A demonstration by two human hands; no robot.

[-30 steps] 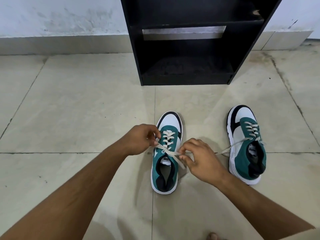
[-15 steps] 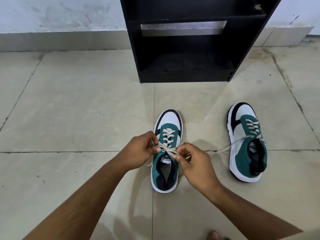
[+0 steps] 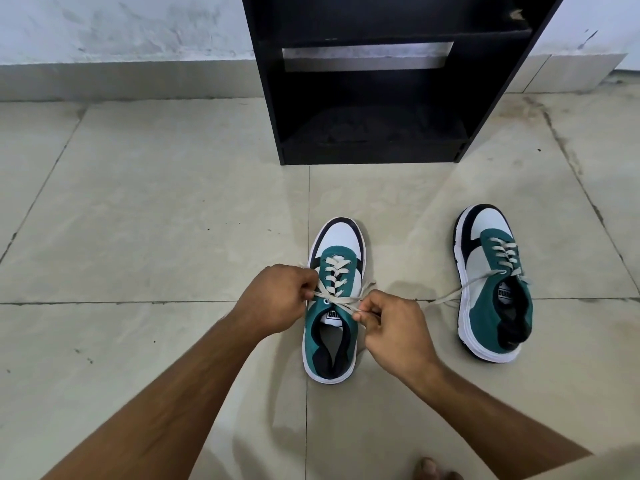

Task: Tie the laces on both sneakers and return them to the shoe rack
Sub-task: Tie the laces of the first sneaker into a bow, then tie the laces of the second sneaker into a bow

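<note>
Near the middle of the frame, the left hand (image 3: 277,299) and the right hand (image 3: 391,323) are working on the near sneaker (image 3: 332,306). Each hand is pinching one end of its lace (image 3: 337,301), and the two ends are crossing over the tongue. The bow is not made yet, so this looks like the early part of the knot. At the right of the frame, the other sneaker (image 3: 491,282) is sitting on the floor (image 3: 156,220) with its loose lace (image 3: 450,296) trailing out. The black shoe rack (image 3: 374,140) is waiting at the top, with no shoes showing on it. Most of the job is probably still left.
</note>
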